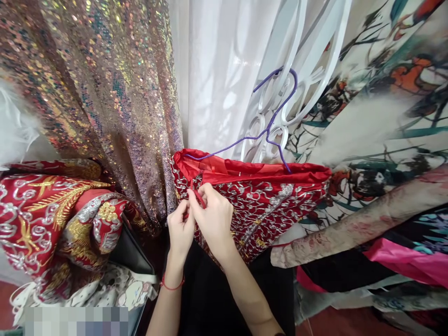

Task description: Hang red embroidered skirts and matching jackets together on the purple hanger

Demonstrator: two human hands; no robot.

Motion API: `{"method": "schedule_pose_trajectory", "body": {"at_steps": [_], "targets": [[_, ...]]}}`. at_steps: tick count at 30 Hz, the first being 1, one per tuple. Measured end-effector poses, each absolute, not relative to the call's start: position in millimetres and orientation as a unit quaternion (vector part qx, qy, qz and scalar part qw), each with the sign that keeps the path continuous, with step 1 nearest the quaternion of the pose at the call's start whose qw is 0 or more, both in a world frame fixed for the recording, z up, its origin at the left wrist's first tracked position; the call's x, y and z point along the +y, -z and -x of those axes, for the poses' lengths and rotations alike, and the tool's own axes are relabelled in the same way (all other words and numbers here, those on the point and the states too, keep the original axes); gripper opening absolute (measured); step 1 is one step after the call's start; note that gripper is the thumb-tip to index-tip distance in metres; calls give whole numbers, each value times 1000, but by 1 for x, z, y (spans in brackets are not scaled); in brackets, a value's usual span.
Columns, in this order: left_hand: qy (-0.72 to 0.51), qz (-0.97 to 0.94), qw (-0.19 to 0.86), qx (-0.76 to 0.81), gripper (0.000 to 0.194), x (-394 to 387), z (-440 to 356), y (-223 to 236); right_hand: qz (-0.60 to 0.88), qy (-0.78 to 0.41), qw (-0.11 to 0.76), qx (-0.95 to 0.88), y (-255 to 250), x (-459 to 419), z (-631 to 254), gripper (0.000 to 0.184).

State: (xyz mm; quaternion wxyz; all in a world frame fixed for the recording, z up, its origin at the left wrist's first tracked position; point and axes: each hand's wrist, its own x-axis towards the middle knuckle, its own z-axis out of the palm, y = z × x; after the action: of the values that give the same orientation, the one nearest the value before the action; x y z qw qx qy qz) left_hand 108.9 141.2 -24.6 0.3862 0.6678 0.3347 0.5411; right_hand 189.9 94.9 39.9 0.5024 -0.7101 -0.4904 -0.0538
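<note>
At the waist-high opening of a red embroidered garment, head view: two bare hands meet at the upper left part of the red satin edge.

Right hand: thumb and fingers together, clamped on a narrow red strip. Left hand: directly beside it, touching; fingers curled closed, a bit of the same red showing at them. Exact pinch of the left hand partly hidden. Thin red bracelet on the left wrist.

Garment position: centre of view, in front of the hands, opening upward. Outer face dark red, covered in silver scrollwork with some gold motifs; lining plain red. Purple hanger: its lower ends reach into the opening; hook uppermost, at a white scrollwork frame. Whether the hook bears on the frame, cannot tell.

Surroundings, left: multicoloured sequined cloth hanging in folds; below it, a red-and-gold embroidered cloth, bunched, over a dark object with a pale edge. White printed cloth lies lower. Bottom left corner pixelated, contents unreadable.

Surroundings, centre and right: white sheer curtain behind the garment; large-print floral cloth along the right; a pale floral cloth running diagonally below it; bright pink fabric against black. Black cloth beneath the forearms.
</note>
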Motion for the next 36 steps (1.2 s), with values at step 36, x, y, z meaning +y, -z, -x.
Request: {"method": "schedule_pose_trajectory", "body": {"at_steps": [36], "targets": [[-498, -747, 312, 310, 28, 201, -95, -29, 842, 98, 364, -387, -23, 42, -285, 12]]}}
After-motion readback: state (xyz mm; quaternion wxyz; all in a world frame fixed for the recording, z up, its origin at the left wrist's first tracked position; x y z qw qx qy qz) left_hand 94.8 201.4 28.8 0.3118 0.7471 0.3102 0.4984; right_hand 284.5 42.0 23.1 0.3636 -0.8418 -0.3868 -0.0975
